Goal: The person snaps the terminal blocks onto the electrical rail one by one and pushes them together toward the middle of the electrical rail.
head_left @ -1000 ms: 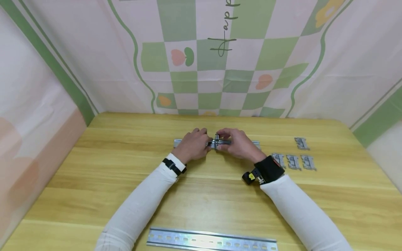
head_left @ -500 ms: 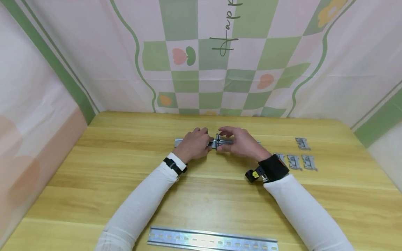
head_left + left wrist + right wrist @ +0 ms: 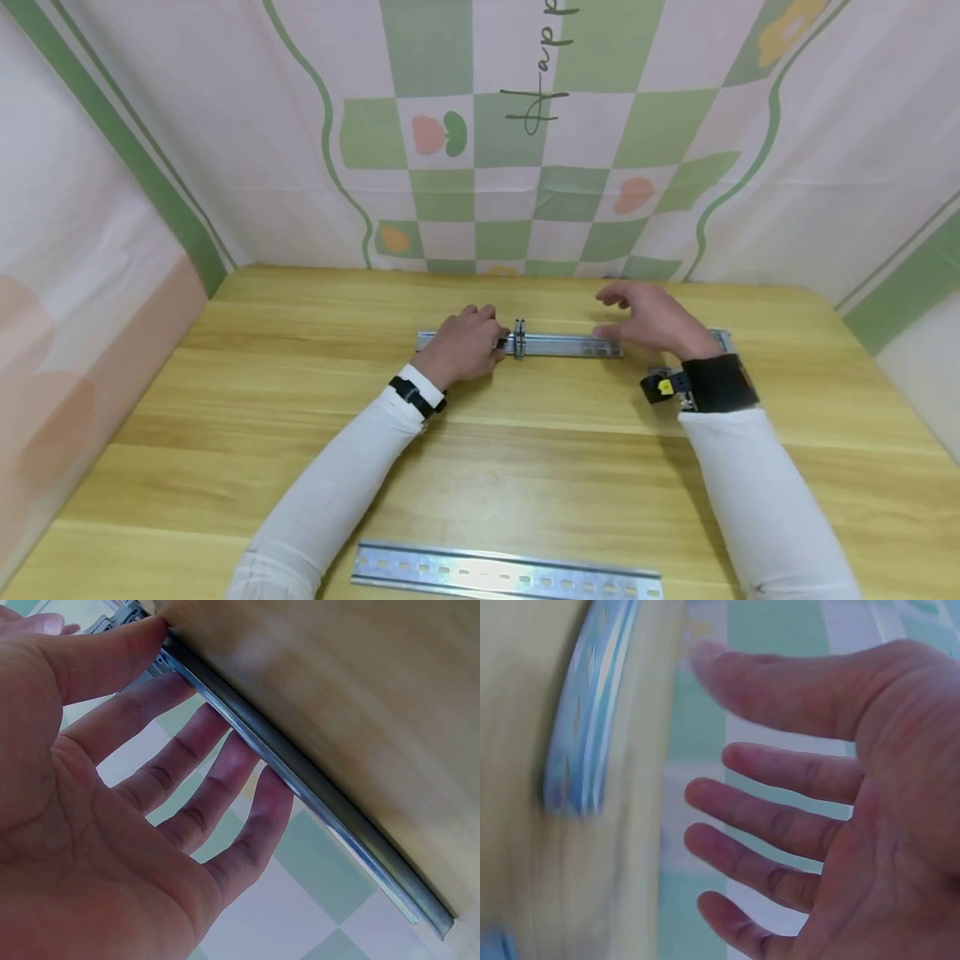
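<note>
A slotted metal DIN rail [image 3: 562, 345] lies across the far middle of the table. My left hand [image 3: 463, 343] holds it left of centre, and the left wrist view shows the thumb on one edge and the fingertips along the other. Just right of that hand, grey terminal blocks [image 3: 520, 339] stand upright side by side on the rail, their outer end also visible in the left wrist view [image 3: 112, 626]. My right hand [image 3: 651, 319] hovers at the rail's right end with fingers spread and nothing between them; in the right wrist view, the rail [image 3: 585, 727] is apart from the fingers.
A second, longer slotted rail [image 3: 507, 572] lies near the front edge. At right, a loose grey terminal block [image 3: 722, 338] shows partly behind my right wrist, whose band and camera hide other pieces. A patterned curtain [image 3: 502, 196] hangs along the table's back edge.
My right hand has let go of the terminal blocks on the rail and moved right, past the rail's end, covering the loose blocks. The left hand stays in place on the rail.
</note>
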Tool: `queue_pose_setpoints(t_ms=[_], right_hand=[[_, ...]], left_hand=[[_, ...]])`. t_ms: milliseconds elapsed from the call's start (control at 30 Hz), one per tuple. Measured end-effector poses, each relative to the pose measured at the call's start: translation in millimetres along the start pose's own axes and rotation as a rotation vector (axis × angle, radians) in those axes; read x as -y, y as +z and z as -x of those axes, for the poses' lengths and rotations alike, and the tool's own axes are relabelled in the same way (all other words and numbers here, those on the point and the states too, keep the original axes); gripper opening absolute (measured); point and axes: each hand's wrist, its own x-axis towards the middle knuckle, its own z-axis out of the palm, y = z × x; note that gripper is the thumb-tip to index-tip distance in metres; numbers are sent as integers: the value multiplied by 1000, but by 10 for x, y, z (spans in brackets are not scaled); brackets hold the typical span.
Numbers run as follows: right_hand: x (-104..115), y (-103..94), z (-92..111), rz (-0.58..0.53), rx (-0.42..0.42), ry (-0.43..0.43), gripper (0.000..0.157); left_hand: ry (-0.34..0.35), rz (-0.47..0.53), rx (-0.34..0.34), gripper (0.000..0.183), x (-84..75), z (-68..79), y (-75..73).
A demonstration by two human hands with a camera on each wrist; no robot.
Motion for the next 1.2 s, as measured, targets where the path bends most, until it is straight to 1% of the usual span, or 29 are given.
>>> queue_pose_setpoints(t_ms=[167,300,433,533,633,767,967,1200], right_hand=[[-260,-168,112,94,-15,77,63],[-456,-242,179,154,-11,187,69],[-604,-281,240,149,30,303,79],[-683,-290,275,131,64,354,85],[-732,-291,303,129,96,373,86],[-746,-297,322,154,131,366,82],[-717,-309,317,175,156,338,72],[-677,-328,318,162,181,346,68]], left_hand=[[1,2,-6,30,-6,6,-3],[2,7,-5,30,-6,9,0],[-1,1,3,31,-4,7,3],[-1,-2,4,31,-4,4,5],[1,0,2,31,-5,2,4],[4,3,-3,31,-7,5,2],[6,6,-1,32,-8,6,1],[10,10,-12,31,-11,14,-3]])
